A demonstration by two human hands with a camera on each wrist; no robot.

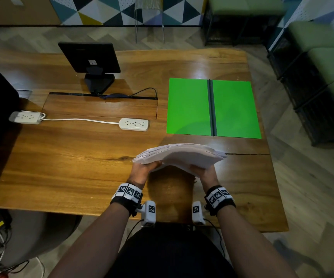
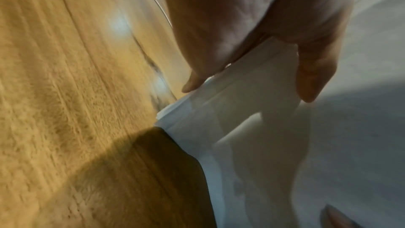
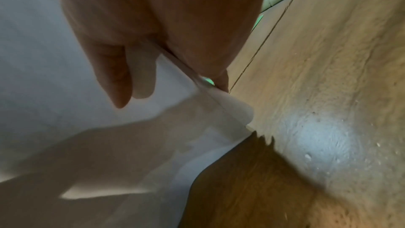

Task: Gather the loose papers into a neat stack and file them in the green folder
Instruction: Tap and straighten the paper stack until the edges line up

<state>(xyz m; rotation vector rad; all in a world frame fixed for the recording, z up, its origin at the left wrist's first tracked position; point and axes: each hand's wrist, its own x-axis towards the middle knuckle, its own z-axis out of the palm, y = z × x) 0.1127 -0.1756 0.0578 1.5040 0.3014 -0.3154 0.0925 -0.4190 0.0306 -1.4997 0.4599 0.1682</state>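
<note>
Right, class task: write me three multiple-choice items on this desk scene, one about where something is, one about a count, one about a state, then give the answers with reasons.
1. Where does the green folder lie?
A. on the table beyond the paper stack
B. on the floor
C. under the monitor

2. How many white power strips are on the table?
A. one
B. two
C. four

3. What state is the folder in?
A. shut
B. standing upright
C. open flat

Answers:
1 A: it lies on the wood past the paper stack, which the left hand and right hand hold up.
2 B: one power strip sits at the left, another power strip nearer the middle.
3 C: both green halves show either side of the dark spine.
</note>
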